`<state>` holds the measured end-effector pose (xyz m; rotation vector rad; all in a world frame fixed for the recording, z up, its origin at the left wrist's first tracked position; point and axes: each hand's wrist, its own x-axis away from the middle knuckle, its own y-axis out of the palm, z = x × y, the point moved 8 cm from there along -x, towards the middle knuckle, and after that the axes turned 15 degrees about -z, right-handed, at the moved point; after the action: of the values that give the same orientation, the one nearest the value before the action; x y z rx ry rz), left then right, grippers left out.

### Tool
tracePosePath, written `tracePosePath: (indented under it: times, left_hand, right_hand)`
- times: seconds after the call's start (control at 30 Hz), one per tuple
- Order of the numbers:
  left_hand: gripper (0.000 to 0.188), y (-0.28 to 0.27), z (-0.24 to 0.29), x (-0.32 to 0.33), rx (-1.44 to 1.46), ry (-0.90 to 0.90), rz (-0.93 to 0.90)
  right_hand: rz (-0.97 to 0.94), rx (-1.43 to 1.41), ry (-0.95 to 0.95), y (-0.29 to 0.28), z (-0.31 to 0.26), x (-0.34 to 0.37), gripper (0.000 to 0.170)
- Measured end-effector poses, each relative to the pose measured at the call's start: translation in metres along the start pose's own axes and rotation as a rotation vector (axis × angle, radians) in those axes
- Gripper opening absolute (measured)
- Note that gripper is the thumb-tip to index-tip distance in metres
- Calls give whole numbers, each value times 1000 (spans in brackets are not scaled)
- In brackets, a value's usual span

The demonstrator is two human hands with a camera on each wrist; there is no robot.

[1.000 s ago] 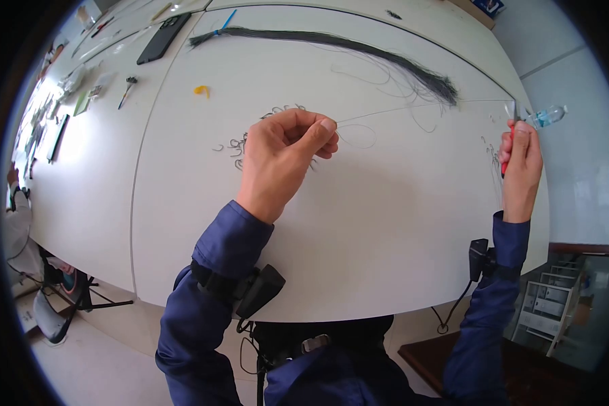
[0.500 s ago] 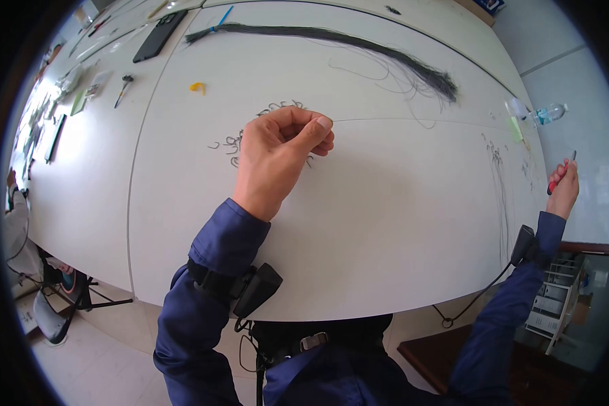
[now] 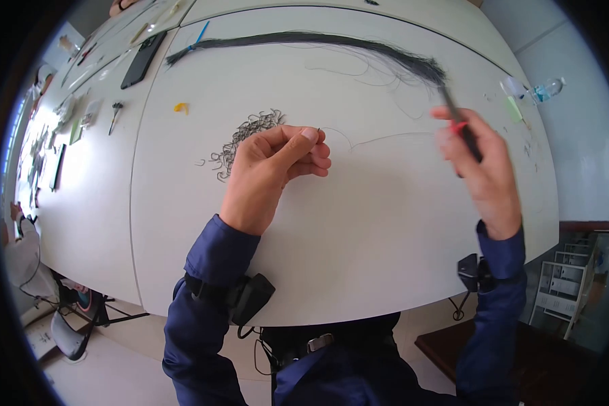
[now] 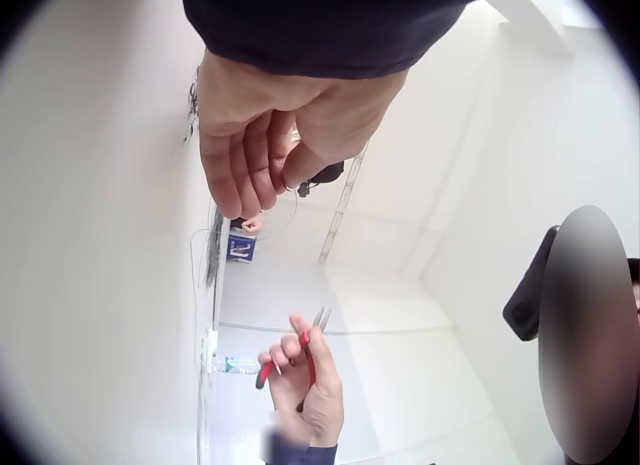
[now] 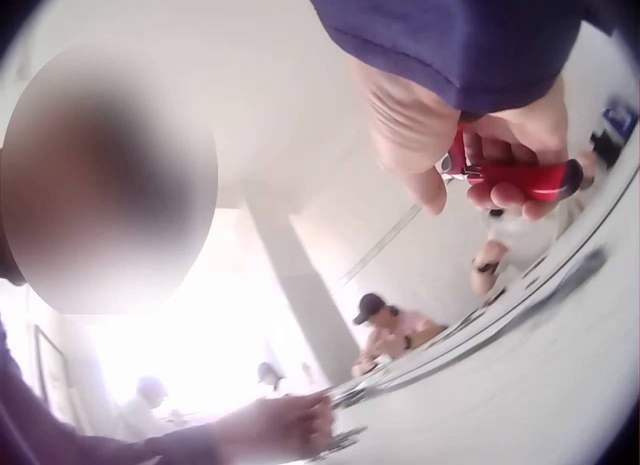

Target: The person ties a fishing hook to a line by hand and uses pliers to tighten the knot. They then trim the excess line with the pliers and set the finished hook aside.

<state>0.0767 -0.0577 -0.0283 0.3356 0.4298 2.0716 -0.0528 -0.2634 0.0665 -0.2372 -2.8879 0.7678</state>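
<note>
My left hand pinches a thin dark line between thumb and forefinger, beside a pile of small hooks on the white table. A tiny dark tip shows at the pinch; the rest is hidden by the fingers. From there the line loops and runs right toward my right hand. That hand holds red-and-black pliers, their slim jaws pointing away from me and parted in the left wrist view. A red handle lies across the fingers in the right wrist view. Behind both hands stretches a long bundle of dark strands.
A blue tie binds the bundle's left end. Farther left lie a black phone and a small yellow piece. A plastic bottle lies at the far right edge. Other people sit across the room.
My right hand swung out past the table's right edge with the pliers, then came back left toward the middle. The line, drawn straight earlier, now hangs slack in a loop. My left hand keeps its pinch.
</note>
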Motion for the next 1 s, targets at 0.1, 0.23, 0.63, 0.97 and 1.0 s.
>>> tracePosePath:
  times: [0.1,0.23,0.63,0.97,1.0]
  left_hand:
    - [21,2,-2,1,58,-24,-30]
    - [22,2,-6,1,95,-32,-49]
    - [21,1,-8,0,154,-27,-42]
    - [19,-3,-1,2,101,23,41]
    - [19,-4,0,3,116,40,76]
  right_hand:
    - [-187,-48,-7,69,-11,-29,32]
    - [-158,-33,-110,91,-9,-51,30]
    - [-183,-100,-79,94,-7,-56,26]
    - [-33,-156,-106,81,-4,-55,21]
    - [8,-148,-110,76,-11,-51,21]
